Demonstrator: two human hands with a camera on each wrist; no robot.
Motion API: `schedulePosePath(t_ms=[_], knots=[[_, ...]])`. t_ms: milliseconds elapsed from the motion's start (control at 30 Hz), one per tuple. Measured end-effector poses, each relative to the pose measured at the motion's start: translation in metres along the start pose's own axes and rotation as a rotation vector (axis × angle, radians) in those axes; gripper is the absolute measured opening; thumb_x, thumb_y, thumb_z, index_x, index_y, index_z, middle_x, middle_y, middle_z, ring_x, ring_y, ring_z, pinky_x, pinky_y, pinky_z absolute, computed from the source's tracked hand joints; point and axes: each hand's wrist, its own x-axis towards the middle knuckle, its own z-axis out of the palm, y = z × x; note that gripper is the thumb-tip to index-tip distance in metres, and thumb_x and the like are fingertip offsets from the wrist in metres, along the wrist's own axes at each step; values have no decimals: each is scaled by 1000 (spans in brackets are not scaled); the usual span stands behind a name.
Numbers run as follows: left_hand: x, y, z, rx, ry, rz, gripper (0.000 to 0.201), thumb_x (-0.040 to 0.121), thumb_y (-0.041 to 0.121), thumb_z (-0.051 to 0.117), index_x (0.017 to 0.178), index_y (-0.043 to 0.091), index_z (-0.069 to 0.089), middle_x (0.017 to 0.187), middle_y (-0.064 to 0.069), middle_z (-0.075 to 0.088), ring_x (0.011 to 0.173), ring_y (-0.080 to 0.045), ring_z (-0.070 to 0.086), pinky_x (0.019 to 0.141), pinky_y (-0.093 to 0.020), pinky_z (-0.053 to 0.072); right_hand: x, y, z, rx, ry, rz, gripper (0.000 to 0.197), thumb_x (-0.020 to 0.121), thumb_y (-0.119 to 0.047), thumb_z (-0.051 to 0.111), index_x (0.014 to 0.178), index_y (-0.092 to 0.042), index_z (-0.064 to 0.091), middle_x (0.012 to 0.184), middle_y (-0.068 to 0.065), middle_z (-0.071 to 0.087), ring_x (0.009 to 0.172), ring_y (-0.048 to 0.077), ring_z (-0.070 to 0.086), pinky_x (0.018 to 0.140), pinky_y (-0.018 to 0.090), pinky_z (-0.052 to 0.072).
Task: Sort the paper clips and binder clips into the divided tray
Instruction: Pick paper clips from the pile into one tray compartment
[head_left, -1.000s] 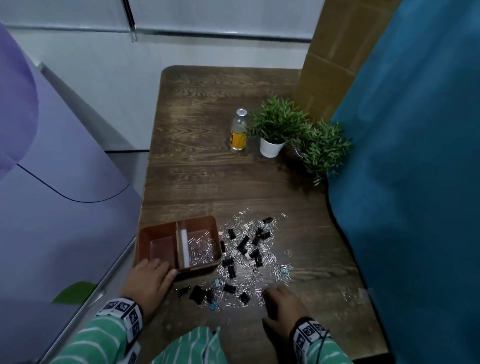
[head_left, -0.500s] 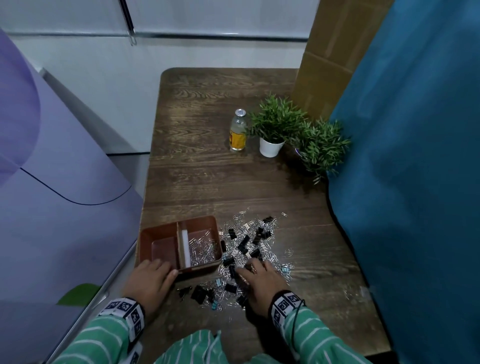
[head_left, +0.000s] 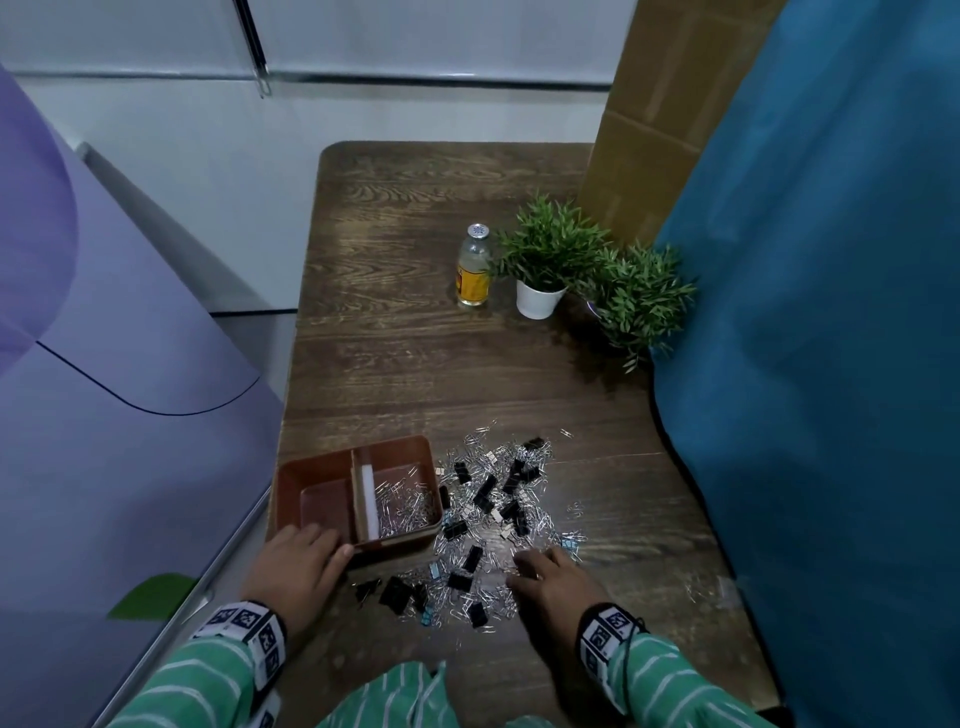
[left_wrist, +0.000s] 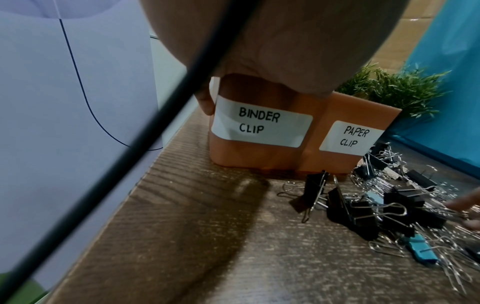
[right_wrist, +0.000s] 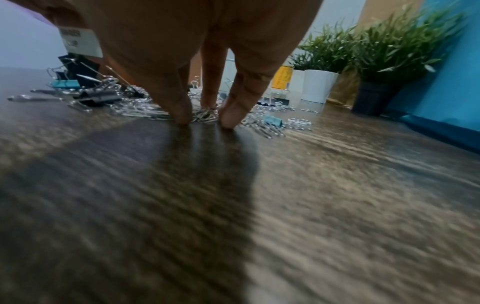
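A brown divided tray (head_left: 291, 493) stands near the table's front left; labels on its near wall (left_wrist: 314, 148) read BINDER CLIP left and PAPER CLIP right. Silver paper clips (head_left: 408, 506) lie in the right compartment; the left one shows bare floor. My left hand (head_left: 322, 540) grips the tray's near left corner, thumb on its side. Right of the tray spreads a mixed pile of black binder clips (head_left: 485, 491), a few blue ones (left_wrist: 420, 250) and paper clips (head_left: 467, 452). My right hand (head_left: 530, 564) stands fingertips-down at the pile's near right edge, pinching a small bunch of paper clips (right_wrist: 205, 115).
A small bottle (head_left: 474, 270) and two potted plants (head_left: 545, 254) (head_left: 641, 299) stand at the table's far right. A teal curtain (head_left: 810, 364) hangs along the right edge, a purple panel (head_left: 104, 415) along the left. A few stray paper clips (head_left: 711, 587) lie near the curtain.
My right hand went from the table's front edge up into the clip pile, then shifted slightly right along it. The left hand has stayed on the tray corner.
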Motion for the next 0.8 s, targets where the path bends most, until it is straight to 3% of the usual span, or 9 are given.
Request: schedulePosePath(t_ms=[67,200,333,433,533,600,667,733,800], knots=[[0,0,1,-7,-4,-7,44,98,56,22,83,32,56,77,10,54,68,-13,44,65,-32,41,-2,2,2,24,21,33,29,82,-35,68,111,-34,67,120,-9,62,101,19,57,80,35,57],[-1,1,0,-21,1,-17,44,98,55,22,84,32,57,77,11,54,68,-12,45,66,-32,42,5,7,13,71,-5,99,22,76,-28,78,97,-23,74,94,-2,65,83,21,65,76,33,59],[0,3,-1,-20,4,-18,48,98,60,16,81,34,53,75,11,51,67,-12,43,64,-31,40,11,12,4,267,23,306,20,88,-28,64,102,-23,77,103,0,69,95,20,66,85,27,52],[-1,5,-3,-20,17,-20,53,99,60,12,79,32,53,74,10,53,65,-13,45,62,-31,42,14,9,-12,718,143,616,9,86,-18,74,85,-23,82,84,-7,77,80,11,71,75,25,56],[0,6,-6,-17,17,-31,58,99,61,10,79,31,55,74,9,56,66,-15,48,64,-32,44,18,-2,-38,1469,272,852,8,81,-1,79,85,-8,79,73,7,76,63,21,71,52,25,54],[0,7,-8,-2,18,-34,60,99,61,10,79,30,57,74,9,56,66,-15,48,64,-32,45,25,-9,-61,1736,319,830,16,81,-1,78,96,-6,78,80,12,76,67,27,71,56,30,56],[0,8,-10,5,11,-35,60,98,61,8,81,30,57,76,9,57,68,-15,49,66,-33,46,38,-20,-82,1951,394,716,21,80,2,78,101,1,75,82,17,74,66,24,69,61,30,57],[0,8,-10,7,-13,-35,60,98,61,8,84,29,57,81,8,58,72,-17,51,72,-34,47,56,-39,-104,1987,440,607,18,78,7,78,96,4,76,86,19,75,69,21,70,62,24,59],[0,6,-8,11,-32,-37,55,98,61,13,86,29,57,84,7,59,76,-19,53,75,-36,47,71,-64,-124,1872,445,477,13,78,10,77,86,0,78,84,17,76,70,21,71,64,23,61]])
